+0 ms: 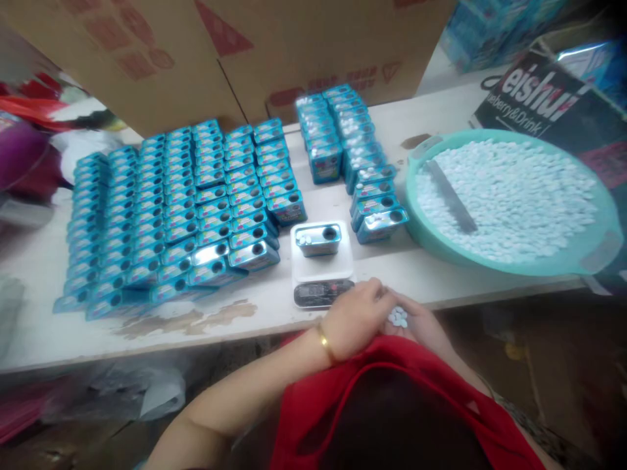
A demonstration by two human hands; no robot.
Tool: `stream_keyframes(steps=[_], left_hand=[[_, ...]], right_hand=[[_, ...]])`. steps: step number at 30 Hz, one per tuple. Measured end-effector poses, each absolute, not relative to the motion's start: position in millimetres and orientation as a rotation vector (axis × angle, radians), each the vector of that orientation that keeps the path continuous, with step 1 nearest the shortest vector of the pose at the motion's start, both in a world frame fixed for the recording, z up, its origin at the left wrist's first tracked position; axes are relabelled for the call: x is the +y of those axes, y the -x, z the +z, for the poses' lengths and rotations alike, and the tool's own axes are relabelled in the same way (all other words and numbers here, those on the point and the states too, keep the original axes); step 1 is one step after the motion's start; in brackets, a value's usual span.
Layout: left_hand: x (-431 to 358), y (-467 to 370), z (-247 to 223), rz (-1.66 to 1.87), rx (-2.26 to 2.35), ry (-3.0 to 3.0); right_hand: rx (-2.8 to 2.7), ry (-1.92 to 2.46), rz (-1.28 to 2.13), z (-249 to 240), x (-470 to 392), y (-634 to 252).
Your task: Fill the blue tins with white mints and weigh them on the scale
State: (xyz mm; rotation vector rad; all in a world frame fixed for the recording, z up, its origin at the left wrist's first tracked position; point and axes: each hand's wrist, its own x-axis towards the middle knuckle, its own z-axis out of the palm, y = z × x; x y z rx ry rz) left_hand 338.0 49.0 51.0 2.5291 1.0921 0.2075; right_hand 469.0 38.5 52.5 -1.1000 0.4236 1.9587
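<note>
The small pale tablets (398, 318), light, loose and likely crumbly, lie heaped in the cupped right hand (420, 326) just off the bench (147, 326) edge, where the left hand (357, 318) fingers pinch together over them.

The small pale-blue tablets (398, 318) lay in a loose heap in my cupped right palm, just off the desk's near edge. At twelve o'clock from them, one blue tin (318, 239) sat flat on the white scale (322, 267), its round top hole open and facing up, a few tablets resting on its lid at the left end.
</note>
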Motion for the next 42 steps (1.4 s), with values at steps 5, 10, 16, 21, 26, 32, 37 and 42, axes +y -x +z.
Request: stream_keyframes(steps=[5,10,16,21,26,32,37,42], left_hand=[[52.5,-329.4,55.8,0.314,0.985,-2.586],[66.6,-288.7,76.5,0.928,1.078,-2.463],[106.4,-229.6,98.4,0.841,1.44,-2.426],[132.3,-216.6,103.2,0.343,1.246,-2.541],[150.2,-214.2,112.5,0.208,1.073,-2.466],[158.6,-210.3,116.0,0.218,1.025,-2.412],[154.7,-208.1,115.4,0.352,1.066,-2.42],[128.8,-231.6,122.4,0.456,0.995,-2.381]], right_hand=[[0.433,1.023,1.996,46.4,40.1,-467.4],[0.299,0.925,2.084,39.7,46.2,-458.1],[0.219,0.869,2.158,39.3,56.2,-443.7],[0.239,0.864,2.209,39.4,60.6,-436.6],[0.216,0.839,2.238,35.0,63.4,-433.0],[0.163,0.775,2.284,26.6,69.3,-425.1],[0.171,0.784,2.29,25.3,72.8,-420.6],[0.216,0.755,2.285,36.7,76.6,-415.4]])
